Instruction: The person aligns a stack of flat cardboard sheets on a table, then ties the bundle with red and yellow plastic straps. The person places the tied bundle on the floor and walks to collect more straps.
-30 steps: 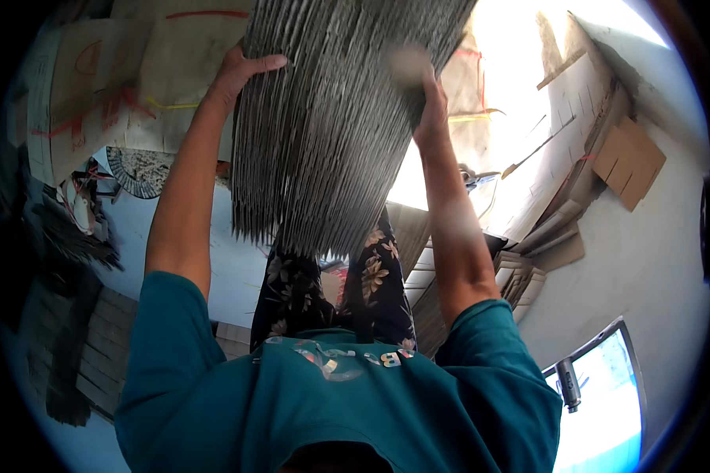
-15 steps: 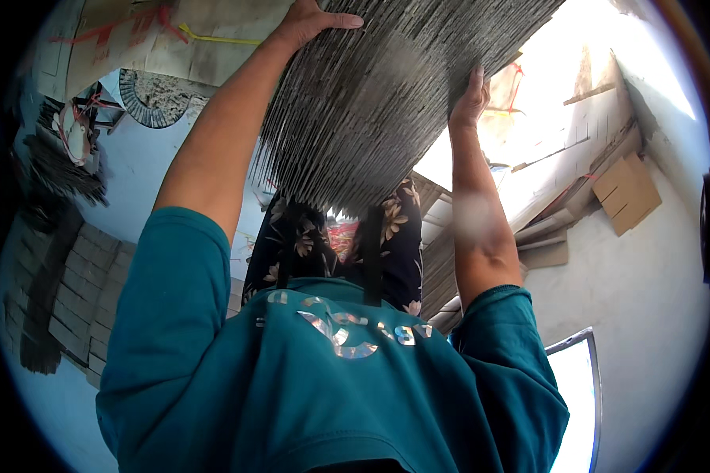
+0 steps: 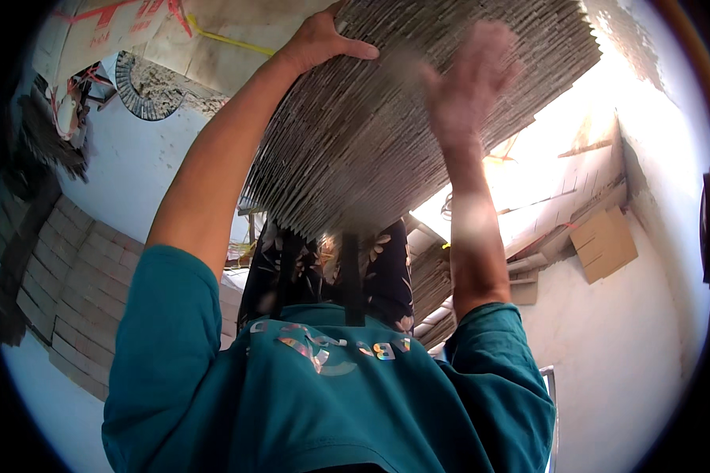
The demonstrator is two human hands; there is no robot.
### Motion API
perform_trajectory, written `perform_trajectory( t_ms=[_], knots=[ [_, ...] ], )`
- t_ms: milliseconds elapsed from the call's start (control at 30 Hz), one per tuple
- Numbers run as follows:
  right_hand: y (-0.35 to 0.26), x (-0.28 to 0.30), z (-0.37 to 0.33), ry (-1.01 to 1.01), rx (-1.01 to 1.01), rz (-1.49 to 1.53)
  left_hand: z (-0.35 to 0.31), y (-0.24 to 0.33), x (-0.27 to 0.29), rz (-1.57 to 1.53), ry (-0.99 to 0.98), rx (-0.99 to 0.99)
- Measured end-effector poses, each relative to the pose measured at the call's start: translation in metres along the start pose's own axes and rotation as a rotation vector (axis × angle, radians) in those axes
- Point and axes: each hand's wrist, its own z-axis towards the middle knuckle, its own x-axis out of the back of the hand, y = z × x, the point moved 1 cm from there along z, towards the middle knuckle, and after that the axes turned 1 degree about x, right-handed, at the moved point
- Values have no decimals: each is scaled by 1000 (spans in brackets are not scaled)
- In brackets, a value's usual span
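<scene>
My teal shirt (image 3: 331,402) nearest, floral trousers (image 3: 371,268) beyond. Thick stack of flattened cardboard sheets (image 3: 386,134) stands on edge before me, over my legs. My left hand (image 3: 319,43) clamps stack's left side, thumb across sheet edges. My right hand (image 3: 469,79) blurred, open flat against stack's edge face. Loose cardboard pieces (image 3: 603,244) lie far right.

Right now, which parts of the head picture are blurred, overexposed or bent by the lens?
In the head view, the right hand is smeared by motion blur, while the left hand on the stack of flattened cardboard is sharp; the area at upper right is washed out by strong glare; the fisheye lens curves straight edges near the dark round rim.
</scene>
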Motion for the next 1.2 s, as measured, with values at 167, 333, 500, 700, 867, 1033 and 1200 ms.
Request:
perform_trajectory(
  t_ms=[167, 333, 500, 700, 867, 1033, 1200],
  knots=[
    [-11, -27, 2, -183, 212, 17, -4, -3, -2, -207, -10, -76],
    [-55, -14, 16, -201, 419, 58, -24, -2, 7, -921, -148, 100],
    [-66, -26, 17, -163, 495, 72, -31, -14, 6, -1219, -178, 139],
    [-83, -18, 46, -260, 537, 97, -38, -35, 6, -1085, -42, 68],
    [-90, -23, 62, -280, 589, 45, -54, -10, 16, -740, 18, 173],
    [-93, -34, 68, -202, 625, 106, -71, -41, 17, -409, 61, 132],
    [-89, -32, 67, -182, 643, 140, -147, -64, 36, -518, 199, 210]
  ],
)
